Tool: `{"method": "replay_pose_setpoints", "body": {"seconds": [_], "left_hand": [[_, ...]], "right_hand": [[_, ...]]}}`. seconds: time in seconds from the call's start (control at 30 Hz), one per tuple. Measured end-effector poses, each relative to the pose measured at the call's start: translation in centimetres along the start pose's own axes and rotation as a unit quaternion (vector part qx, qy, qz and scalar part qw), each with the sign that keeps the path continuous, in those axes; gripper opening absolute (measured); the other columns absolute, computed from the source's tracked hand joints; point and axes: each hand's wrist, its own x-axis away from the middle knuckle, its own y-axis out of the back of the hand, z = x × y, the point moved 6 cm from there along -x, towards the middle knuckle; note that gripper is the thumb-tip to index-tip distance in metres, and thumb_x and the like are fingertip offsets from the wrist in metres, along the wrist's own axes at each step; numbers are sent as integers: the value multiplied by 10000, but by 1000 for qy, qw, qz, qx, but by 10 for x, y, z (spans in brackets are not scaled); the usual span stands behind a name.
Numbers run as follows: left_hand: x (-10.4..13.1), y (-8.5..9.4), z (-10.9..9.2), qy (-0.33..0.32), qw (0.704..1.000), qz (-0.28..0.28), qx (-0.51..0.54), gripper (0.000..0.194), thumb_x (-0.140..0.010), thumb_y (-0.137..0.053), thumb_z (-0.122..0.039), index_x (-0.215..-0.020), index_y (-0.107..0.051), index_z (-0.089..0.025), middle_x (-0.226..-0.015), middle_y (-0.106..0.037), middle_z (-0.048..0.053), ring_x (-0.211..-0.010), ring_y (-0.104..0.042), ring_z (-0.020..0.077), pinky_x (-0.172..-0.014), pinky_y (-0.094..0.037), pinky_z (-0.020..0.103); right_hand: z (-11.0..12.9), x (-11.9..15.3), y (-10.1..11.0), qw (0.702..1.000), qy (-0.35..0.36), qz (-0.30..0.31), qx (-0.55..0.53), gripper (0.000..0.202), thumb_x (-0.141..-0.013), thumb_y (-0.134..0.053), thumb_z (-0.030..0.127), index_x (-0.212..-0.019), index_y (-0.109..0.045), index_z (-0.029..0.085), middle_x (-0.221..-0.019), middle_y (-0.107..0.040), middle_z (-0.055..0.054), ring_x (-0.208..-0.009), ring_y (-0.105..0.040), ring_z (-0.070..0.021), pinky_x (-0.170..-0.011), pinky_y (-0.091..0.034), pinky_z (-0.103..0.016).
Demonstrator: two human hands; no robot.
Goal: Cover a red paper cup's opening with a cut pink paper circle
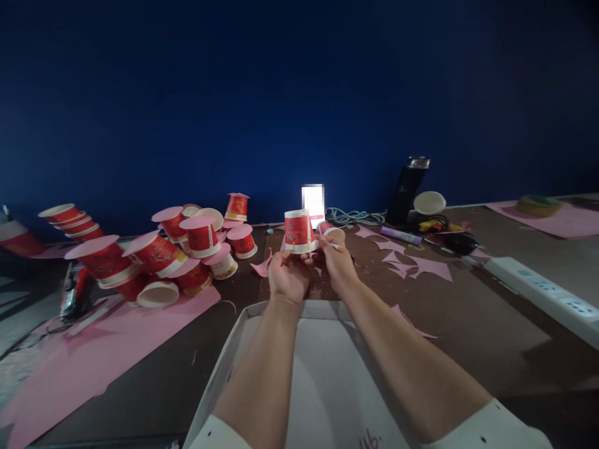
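A red paper cup (298, 232) with a printed pattern is held up at the middle of the view, its white rim downward. My left hand (286, 277) is closed round its lower edge from the left and beneath. Close against the cup's right side, my right hand (340, 265) pinches a thin pen-like stick (337, 248) with an orange end. Its exact kind and its tip are not clear. Just behind my right hand lies another paper cup (333, 232). A bright phone screen (313, 202) stands behind the held cup.
Many red cups with pink paper discs (199, 223) are piled at left, by a large pink sheet (154, 340). A white box lid (322, 368) lies under my forearms. Pink scraps (428, 267), a purple glue stick (401, 235), a black flask (407, 190) and a power strip (543, 290) are at right.
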Motion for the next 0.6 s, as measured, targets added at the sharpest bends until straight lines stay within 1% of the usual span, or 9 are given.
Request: {"method": "replay_pose_setpoints", "body": {"seconds": [0.07,0.13,0.23,0.3,0.37,0.43,0.5,0.6], "left_hand": [[-1,1,3,17,1000,-8,-8,166,-722,-459,-164,-745,-611,-101,-632,-550,49,-552,-512,106,-519,-444,216],[-1,4,5,26,999,-27,-16,153,-716,-470,-165,-732,-608,-103,-613,-545,44,-536,-511,103,-508,-446,211],[-1,8,6,28,998,-59,-26,128,-713,-482,-155,-698,-600,-108,-600,-551,41,-534,-528,102,-505,-458,203],[-1,8,7,30,997,-67,-30,125,-724,-489,-148,-700,-605,-107,-609,-564,42,-548,-547,102,-519,-474,201],[-1,8,9,19,996,-76,-31,113,-731,-502,-113,-718,-613,-103,-640,-590,45,-571,-567,96,-553,-495,196],[-1,7,9,-6,995,-91,-30,115,-727,-515,-49,-723,-618,-101,-680,-619,41,-592,-584,80,-599,-511,180],[-1,6,10,-28,994,-98,-34,145,-725,-523,8,-722,-623,-97,-715,-642,36,-618,-602,68,-640,-519,164],[-2,3,13,-44,993,-95,-49,155,-746,-536,26,-707,-629,-91,-726,-656,35,-636,-623,67,-659,-529,156]], "right_hand": [[0,-1,1,1000,-3,12,-20,259,-707,-670,383,-858,-565,201,-545,-570,38,-417,-539,-108,-366,-459,-201],[-1,-2,3,999,-6,16,-43,296,-676,-704,376,-875,-573,201,-520,-536,58,-409,-510,-88,-372,-451,-187],[-3,-5,7,998,-12,-2,-57,323,-644,-725,362,-882,-572,207,-501,-486,90,-396,-458,-58,-375,-420,-156],[-5,-7,9,998,-15,-12,-55,343,-632,-729,365,-892,-569,208,-501,-474,97,-396,-444,-53,-378,-410,-151],[-6,-7,10,998,-11,-21,-51,349,-629,-726,371,-893,-565,210,-501,-471,97,-397,-439,-56,-380,-409,-156],[-5,-7,11,998,-1,-37,-50,334,-629,-719,367,-882,-566,211,-496,-467,95,-396,-436,-61,-378,-407,-164],[-3,-5,13,997,11,-66,-49,311,-631,-710,358,-867,-570,212,-486,-462,93,-392,-437,-66,-374,-405,-169],[1,-3,16,993,27,-106,-42,300,-625,-708,344,-853,-566,212,-492,-478,90,-403,-451,-65,-381,-406,-163]]}}
